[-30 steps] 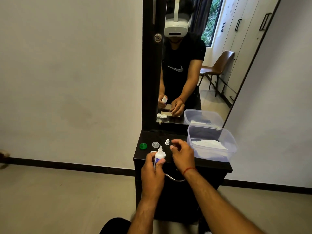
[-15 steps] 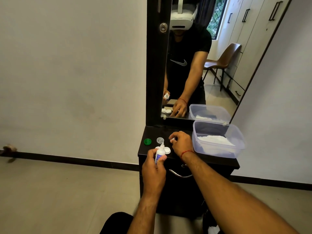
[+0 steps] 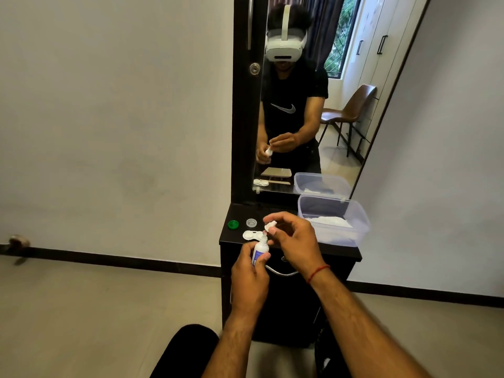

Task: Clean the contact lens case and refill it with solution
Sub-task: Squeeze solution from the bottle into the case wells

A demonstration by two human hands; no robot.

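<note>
- Lying on the dark table (image 3: 338,252), near its front edge, the white plastic two-well contact lens case (image 3: 251,235) has its left well showing open; its right part is hidden behind the bottle tip and the hands.
- Just beyond the case, a small clear round cap (image 3: 251,222) rests on the table, and a small green round cap (image 3: 233,224) sits to its left, apart from it.
- The small white solution bottle with a blue-printed label (image 3: 259,251) is held above the table's front edge, its nozzle pointing up and slightly away, close to the case.
- The left hand (image 3: 249,279) is wrapped around the bottle, fingers (image 3: 264,258) clenched on its body.
- The right hand (image 3: 294,241) is raised just right of the nozzle, its fingers pinching a small white bottle cap (image 3: 270,226) between thumb and fingertips.
- A thin red thread band (image 3: 317,272) circles the right wrist.
- A clear plastic rectangular tub (image 3: 354,214) holding something white stands on the right part of the table, near the right hand.
- Behind the table a dark-framed mirror (image 3: 294,91) reflects the person in a black shirt and white headset, the hands with the bottle, a brown chair (image 3: 351,110) and white wardrobe doors.
- A curved metal drawer handle (image 3: 282,273) shows on the table's front below the hands.
</note>
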